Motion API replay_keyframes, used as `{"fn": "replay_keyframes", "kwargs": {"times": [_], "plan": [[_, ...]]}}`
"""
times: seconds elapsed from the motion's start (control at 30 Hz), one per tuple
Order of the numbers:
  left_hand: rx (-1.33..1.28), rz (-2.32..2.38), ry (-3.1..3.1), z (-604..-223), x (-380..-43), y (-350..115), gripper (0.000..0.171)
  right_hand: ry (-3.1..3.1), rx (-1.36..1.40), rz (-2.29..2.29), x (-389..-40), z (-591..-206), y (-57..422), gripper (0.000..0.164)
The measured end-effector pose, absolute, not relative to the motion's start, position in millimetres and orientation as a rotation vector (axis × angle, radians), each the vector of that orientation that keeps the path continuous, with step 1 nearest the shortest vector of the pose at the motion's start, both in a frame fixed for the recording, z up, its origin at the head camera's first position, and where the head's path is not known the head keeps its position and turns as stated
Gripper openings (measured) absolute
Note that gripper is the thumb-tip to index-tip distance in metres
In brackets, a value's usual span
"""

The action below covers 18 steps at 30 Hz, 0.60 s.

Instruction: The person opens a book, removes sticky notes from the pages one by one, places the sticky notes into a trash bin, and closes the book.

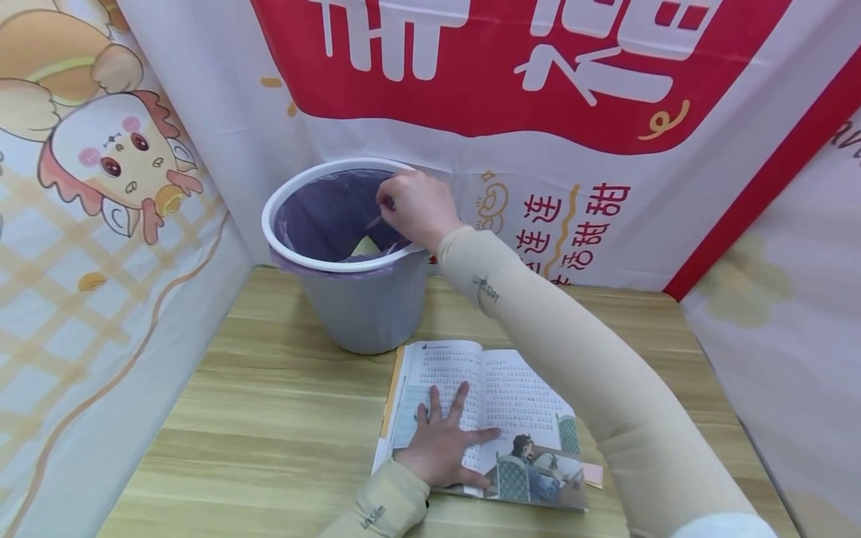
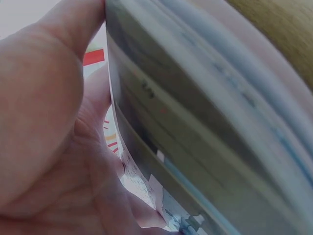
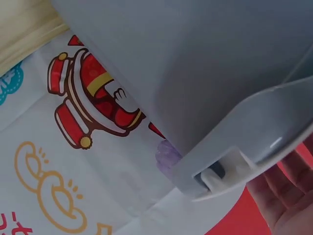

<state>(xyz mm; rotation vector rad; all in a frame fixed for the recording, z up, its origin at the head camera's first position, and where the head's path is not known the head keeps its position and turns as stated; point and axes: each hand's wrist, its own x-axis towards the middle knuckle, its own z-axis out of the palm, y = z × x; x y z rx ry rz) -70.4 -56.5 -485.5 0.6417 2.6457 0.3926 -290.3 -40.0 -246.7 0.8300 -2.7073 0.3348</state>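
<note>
The table [image 1: 255,418] supports a grey bin [image 1: 370,310] near the back cloth [image 1: 222,142]; a purple bag [image 1: 309,213] lines the bin. The right sleeve [image 1: 572,344] extends forward and leftward, passing above the right side of an open book [image 1: 518,392]. The book lies on the table, on the near side of the bin. The hands are apart. The left hand [image 1: 444,444] rests on the pages, fingers straight and spread. The right hand [image 1: 420,208] is over the right side of the bin's rim, knuckles up, fingers curled toward the opening; whether the fingertips grip anything cannot be determined. A pale green scrap [image 1: 365,248] shows inside the bin.
</note>
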Motion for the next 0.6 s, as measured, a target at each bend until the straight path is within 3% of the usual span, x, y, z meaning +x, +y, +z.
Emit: {"fn": "replay_keyframes", "kwargs": {"times": [0.6], "plan": [[0.663, 0.353, 2.672, -488.3, -69.1, -56.8, 0.081, -2.745, 0.808, 0.397, -288.4, -229.6, -13.6, 0.03]]}}
